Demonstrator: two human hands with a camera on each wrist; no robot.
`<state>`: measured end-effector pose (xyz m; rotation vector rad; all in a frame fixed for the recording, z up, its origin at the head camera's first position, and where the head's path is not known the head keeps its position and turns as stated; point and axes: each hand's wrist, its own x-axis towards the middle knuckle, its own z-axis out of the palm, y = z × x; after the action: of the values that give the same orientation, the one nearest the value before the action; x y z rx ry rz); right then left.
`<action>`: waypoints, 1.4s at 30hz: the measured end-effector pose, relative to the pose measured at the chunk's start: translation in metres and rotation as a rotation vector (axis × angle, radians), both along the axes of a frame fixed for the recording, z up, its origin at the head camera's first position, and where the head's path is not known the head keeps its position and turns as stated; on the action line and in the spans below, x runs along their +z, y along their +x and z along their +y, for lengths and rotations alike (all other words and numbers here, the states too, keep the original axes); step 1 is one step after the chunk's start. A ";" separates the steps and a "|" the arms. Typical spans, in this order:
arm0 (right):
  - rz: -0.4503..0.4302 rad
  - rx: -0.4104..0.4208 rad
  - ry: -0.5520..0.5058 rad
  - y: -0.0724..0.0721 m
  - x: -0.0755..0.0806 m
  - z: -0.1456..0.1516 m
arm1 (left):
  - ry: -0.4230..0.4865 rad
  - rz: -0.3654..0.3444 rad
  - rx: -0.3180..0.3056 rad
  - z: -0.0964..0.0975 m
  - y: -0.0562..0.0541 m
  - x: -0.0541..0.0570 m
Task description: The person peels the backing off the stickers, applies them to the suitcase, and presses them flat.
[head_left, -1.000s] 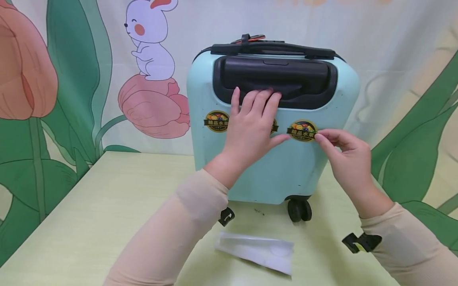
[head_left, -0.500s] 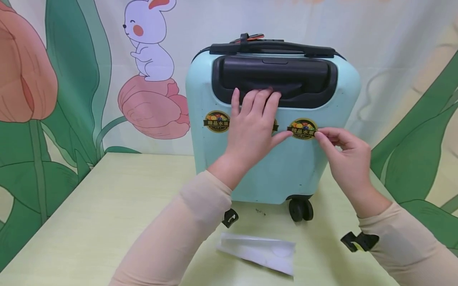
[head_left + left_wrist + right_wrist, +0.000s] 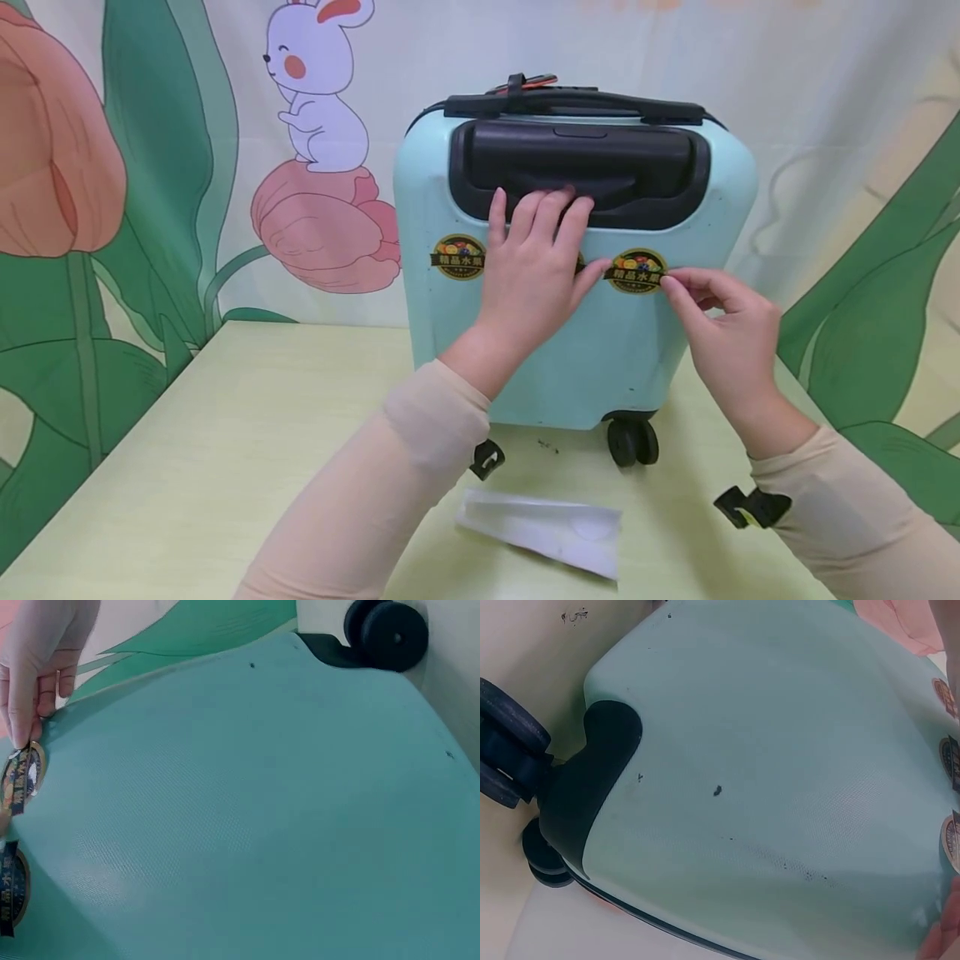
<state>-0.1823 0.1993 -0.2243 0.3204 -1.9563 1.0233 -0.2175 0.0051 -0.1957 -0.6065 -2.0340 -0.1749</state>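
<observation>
I have the right grip (image 3: 727, 337) pinching the right sticker (image 3: 637, 271) by its right edge, at the front of the suitcase (image 3: 592, 358); my left grip (image 3: 534, 271) is spread on this suitcase, and white paper (image 3: 543, 532) lies near on the bench (image 3: 315, 425)

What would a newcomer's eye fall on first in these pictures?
Probably the pale turquoise suitcase, standing upright on the table near the middle of the head view. Next, the right hand pinching the edge of the rightmost sticker on its front, while the left hand rests just left. Behind, at upper left, a cartoon rabbit.
</observation>
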 end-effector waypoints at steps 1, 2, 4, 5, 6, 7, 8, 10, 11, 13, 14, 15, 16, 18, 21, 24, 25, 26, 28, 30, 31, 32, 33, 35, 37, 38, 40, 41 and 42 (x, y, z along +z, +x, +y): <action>0.006 -0.004 0.004 0.000 0.000 0.000 | 0.001 0.008 -0.003 0.000 0.000 -0.001; 0.013 -0.007 0.009 0.000 -0.001 0.000 | 0.003 0.016 -0.004 0.000 -0.001 -0.001; 0.030 -0.011 0.020 0.001 -0.001 0.000 | 0.006 0.024 -0.008 0.001 -0.001 -0.002; 0.040 -0.014 0.030 0.001 -0.002 0.000 | 0.004 0.024 -0.005 0.001 -0.001 -0.003; 0.048 -0.015 0.034 0.001 -0.002 0.000 | 0.003 0.020 -0.002 0.001 -0.001 -0.003; 0.059 -0.015 0.041 0.000 -0.002 0.000 | 0.003 0.015 0.000 0.002 -0.001 -0.002; 0.072 -0.015 0.049 0.000 -0.002 0.000 | 0.003 0.009 0.002 0.002 0.000 -0.002; 0.092 -0.020 0.061 -0.001 -0.002 0.000 | 0.003 0.000 0.005 0.002 0.000 -0.001; 0.101 -0.024 0.067 -0.002 -0.002 0.000 | 0.003 -0.004 0.005 0.002 0.000 -0.001; 0.118 -0.032 0.074 -0.003 -0.003 0.001 | 0.003 -0.012 0.004 0.002 0.001 -0.001; 0.125 -0.038 0.078 -0.003 -0.003 0.001 | 0.004 -0.016 0.003 0.002 0.001 -0.001; 0.133 -0.045 0.084 -0.003 -0.003 0.001 | 0.004 -0.019 0.003 0.002 0.001 -0.001; 0.139 -0.049 0.090 -0.003 -0.003 0.001 | 0.005 -0.022 0.003 0.002 0.001 -0.001; 0.157 -0.061 0.110 -0.002 -0.002 0.001 | 0.005 -0.023 0.003 0.003 0.001 -0.001; 0.180 -0.083 0.126 -0.001 -0.001 0.003 | 0.006 -0.015 0.003 0.003 0.001 -0.001; 0.215 -0.089 0.134 -0.003 -0.005 0.007 | 0.007 -0.005 0.006 0.003 0.001 -0.001; 0.243 -0.083 0.146 -0.003 -0.007 0.008 | 0.007 -0.003 0.007 0.003 0.001 -0.001; 0.285 -0.071 0.159 -0.004 -0.011 0.009 | 0.007 -0.002 0.009 0.003 0.001 -0.001; 0.395 -0.030 0.241 -0.006 -0.019 0.008 | 0.005 0.003 0.009 0.002 0.000 -0.001; 0.514 0.016 0.356 -0.007 -0.028 0.005 | 0.003 0.007 0.010 0.002 0.000 -0.001; 0.564 0.034 0.427 -0.007 -0.032 0.002 | 0.002 0.010 0.010 0.002 0.000 -0.001; 0.600 0.047 0.500 -0.007 -0.036 0.000 | 0.002 0.011 0.011 0.002 0.001 -0.001; 0.618 0.053 0.578 -0.007 -0.039 -0.003 | 0.002 0.011 0.011 0.002 0.000 -0.001; 0.603 0.048 0.711 -0.007 -0.046 -0.007 | 0.002 0.011 0.013 0.002 0.001 -0.001; 0.553 0.026 0.823 -0.007 -0.051 -0.011 | 0.002 0.010 0.014 0.002 0.001 -0.001; 0.523 0.012 0.864 -0.008 -0.053 -0.012 | 0.001 0.008 0.014 0.002 0.001 -0.001; 0.469 -0.020 0.919 -0.010 -0.057 -0.014 | -0.002 0.003 0.014 0.001 0.002 -0.001; 0.446 -0.040 0.936 -0.012 -0.059 -0.014 | -0.004 -0.003 0.013 0.001 0.002 0.000; 0.428 -0.061 0.948 -0.013 -0.060 -0.014 | -0.007 -0.008 0.012 0.001 0.003 0.000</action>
<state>-0.1950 0.1852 -0.2841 0.9024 -1.8978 -0.0932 -0.2150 0.0065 -0.1961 -0.5994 -2.0459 -0.1630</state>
